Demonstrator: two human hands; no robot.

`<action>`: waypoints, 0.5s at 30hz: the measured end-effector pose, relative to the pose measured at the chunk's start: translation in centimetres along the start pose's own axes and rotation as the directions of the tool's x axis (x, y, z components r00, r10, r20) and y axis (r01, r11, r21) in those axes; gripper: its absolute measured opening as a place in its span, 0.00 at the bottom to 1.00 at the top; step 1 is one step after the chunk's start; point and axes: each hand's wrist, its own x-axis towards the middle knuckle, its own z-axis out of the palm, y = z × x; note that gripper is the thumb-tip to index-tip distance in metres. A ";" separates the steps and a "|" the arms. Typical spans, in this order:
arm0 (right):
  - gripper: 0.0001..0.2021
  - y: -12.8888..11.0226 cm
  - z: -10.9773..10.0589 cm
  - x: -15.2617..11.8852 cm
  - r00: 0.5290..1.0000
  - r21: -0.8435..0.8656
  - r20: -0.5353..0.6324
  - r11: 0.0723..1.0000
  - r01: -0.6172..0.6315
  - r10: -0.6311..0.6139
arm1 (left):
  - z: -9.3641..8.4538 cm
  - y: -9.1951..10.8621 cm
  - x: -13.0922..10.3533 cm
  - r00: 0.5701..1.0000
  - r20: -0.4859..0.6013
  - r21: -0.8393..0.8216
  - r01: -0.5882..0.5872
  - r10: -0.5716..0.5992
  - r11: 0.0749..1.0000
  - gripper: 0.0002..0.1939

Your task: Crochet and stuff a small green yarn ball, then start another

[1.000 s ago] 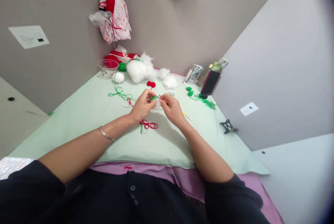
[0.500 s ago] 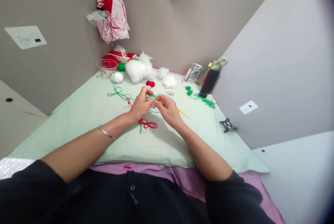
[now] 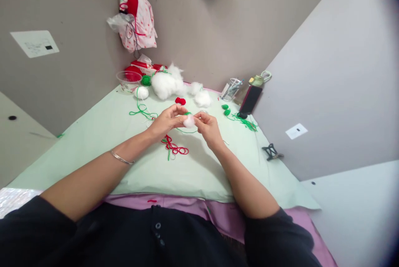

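Between my two hands is a small tuft of white stuffing [image 3: 188,121], with a small green crocheted piece [image 3: 187,113] at its upper edge. My left hand [image 3: 170,119] has its fingers closed on the green piece from the left. From the right, my right hand [image 3: 208,128] pinches the side of the white tuft. A green strand runs below the hands. Just behind them lies a small red crocheted piece [image 3: 180,101]. Loose red yarn [image 3: 177,150] lies on the cloth in front of the hands.
Large white stuffing [image 3: 166,83], a white yarn ball [image 3: 141,92] and a plastic bowl [image 3: 127,86] stand at the back left. Toward the right are small green pieces [image 3: 227,112], a pen holder [image 3: 231,89], a propped phone [image 3: 251,100] and a black claw clip [image 3: 272,151].
Both hands have moved slightly right and apart. More of the white tuft shows between them. My right hand now covers most of the yellow-handled hook.
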 end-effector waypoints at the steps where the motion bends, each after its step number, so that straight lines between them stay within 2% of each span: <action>1: 0.20 0.0 0.0 0.0 1.000 -0.003 0.007 1.000 -0.002 0.002 | 0.1 -0.1 0.0 1.000 -0.006 0.008 -0.009 0.010 1.000 0.16; 6: 0.16 -0.4 0.4 -0.6 0.999 -0.038 0.037 0.999 0.028 -0.026 | 0.7 -0.5 0.0 0.992 -0.093 0.069 -0.074 0.080 0.995 0.14; 11: 0.09 -1.0 1.3 -1.7 0.995 -0.166 0.039 0.982 0.094 -0.088 | 1.0 -1.9 0.4 0.968 -0.203 0.169 -0.112 0.146 0.979 0.11; 15: 0.07 -1.0 1.7 -1.8 0.995 -0.200 0.016 0.975 0.098 -0.097 | 1.0 -2.6 0.8 0.954 -0.237 0.223 -0.134 0.187 0.966 0.12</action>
